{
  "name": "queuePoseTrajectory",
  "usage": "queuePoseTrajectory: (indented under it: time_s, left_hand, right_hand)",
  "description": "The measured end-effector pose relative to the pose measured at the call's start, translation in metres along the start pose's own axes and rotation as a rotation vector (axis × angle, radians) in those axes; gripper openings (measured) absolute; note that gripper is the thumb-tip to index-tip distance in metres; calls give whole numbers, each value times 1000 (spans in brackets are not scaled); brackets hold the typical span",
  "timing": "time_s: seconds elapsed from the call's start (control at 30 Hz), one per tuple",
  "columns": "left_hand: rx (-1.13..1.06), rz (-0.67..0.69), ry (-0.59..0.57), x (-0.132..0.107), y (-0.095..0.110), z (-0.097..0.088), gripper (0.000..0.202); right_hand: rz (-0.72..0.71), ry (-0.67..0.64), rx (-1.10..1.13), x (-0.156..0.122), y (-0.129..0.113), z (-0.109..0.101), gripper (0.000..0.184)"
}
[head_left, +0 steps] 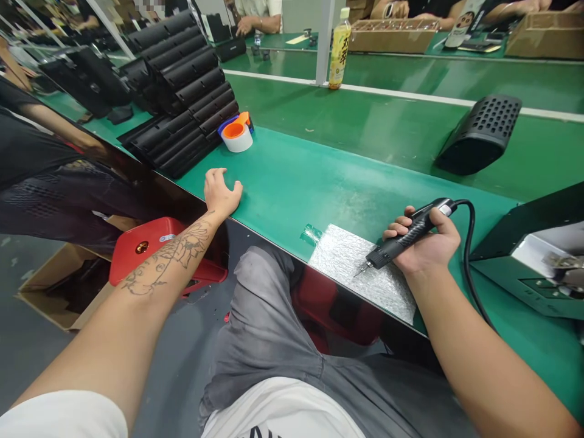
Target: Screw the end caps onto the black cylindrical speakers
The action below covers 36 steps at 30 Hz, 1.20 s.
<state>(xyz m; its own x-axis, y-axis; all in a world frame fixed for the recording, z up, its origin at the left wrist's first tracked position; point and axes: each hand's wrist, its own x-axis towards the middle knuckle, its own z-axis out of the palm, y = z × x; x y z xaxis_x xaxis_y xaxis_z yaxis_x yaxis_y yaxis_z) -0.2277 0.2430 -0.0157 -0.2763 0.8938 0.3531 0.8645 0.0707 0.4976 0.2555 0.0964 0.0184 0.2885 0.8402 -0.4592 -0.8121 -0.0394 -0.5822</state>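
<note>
My right hand (pixel 426 243) is closed around a black corded electric screwdriver (pixel 406 236), whose tip points down-left just over a silvery textured mat (pixel 351 258) at the near edge of the green bench (pixel 296 182). My left hand (pixel 219 193) rests on the bench edge with curled fingers pressing the surface and nothing in it. It lies a little in front of a stack of black plastic housings (pixel 182 91) and a roll of tape in an orange and blue dispenser (pixel 236 132).
A black perforated speaker-like housing (pixel 481 134) lies on the conveyor belt at right. A black and grey device (pixel 538 261) sits at the far right edge. A yellow drink bottle (pixel 340 50) stands by a post. A red stool (pixel 150 246) and cardboard box (pixel 59 286) sit below left. Other people work at the back.
</note>
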Motion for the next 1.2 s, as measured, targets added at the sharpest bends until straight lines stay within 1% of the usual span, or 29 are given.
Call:
queuePoseTrajectory:
  time_s: [0.03, 0.1, 0.17, 0.23, 0.27, 0.33, 0.4, 0.43, 0.5, 0.57, 0.67, 0.73, 0.77, 0.83, 0.9, 0.97, 1.0, 1.03, 1.1, 1.17, 1.2]
  left_hand:
    - [10, 46, -58, -9, 8, 2, 72]
    - [-3, 182, -177, -35, 29, 4, 77]
    - [-68, 358, -271, -71, 54, 5, 81]
    - [-166, 525, -326, -112, 79, 3, 75]
    - [-219, 589, -334, -133, 90, 2, 67]
    - [-332, 683, -305, -171, 108, -1, 44]
    - [-411, 737, -258, -202, 118, -3, 22]
    - [-424, 749, -245, -214, 120, -4, 16]
    - [-399, 731, -245, -230, 121, -4, 18]
    - [-356, 659, -260, -239, 120, -3, 25]
    - [-372, 488, -281, -244, 118, -3, 39]
    - [-437, 320, -297, -249, 119, -5, 51]
    - [-477, 208, -316, -252, 121, -7, 56]
    - [-574, -39, -410, -261, 127, -9, 63]
    - [-706, -272, -574, -271, 134, -9, 67]
    - [-849, -458, -740, -278, 142, -7, 74]
    - [-909, -531, -796, -281, 147, -5, 77]
    - [-958, -590, -829, -282, 150, -3, 81]
    - [-1024, -664, -853, -280, 156, 2, 85]
    - [-1062, -687, -849, -278, 159, 4, 86]
    - [-1066, -677, -838, -277, 159, 5, 86]
  right_hand:
    - [2, -6, 2, 0, 0, 0, 28]
    - [7, -14, 5, -1, 0, 0, 27]
    - [10, -19, 8, 0, 0, 0, 26]
    - [6, -29, 13, 1, -1, -1, 26]
    - [5, -36, 15, 2, -1, -2, 26]
    - [8, -50, 21, 4, -2, -3, 27]
    - [24, -55, 33, 5, -4, -4, 28]
    - [35, -54, 43, 4, -5, -3, 28]
    - [53, -47, 67, 2, -6, -1, 28]
    - [63, -33, 91, 0, -7, 3, 28]
    - [71, -18, 112, -3, -6, 6, 27]
    - [71, -25, 109, -3, -5, 7, 26]
    - [68, -30, 105, -3, -5, 6, 26]
    - [60, -35, 101, -2, -4, 6, 29]
    - [56, -26, 106, -2, -3, 7, 31]
    - [58, -14, 117, -3, -3, 8, 30]
    - [60, -9, 122, -3, -3, 8, 29]
    - [60, -7, 124, -3, -3, 8, 28]
    - [58, -18, 113, -2, -4, 7, 26]
    - [55, -41, 87, 0, -5, 5, 26]
    - [54, -52, 76, 0, -5, 4, 28]
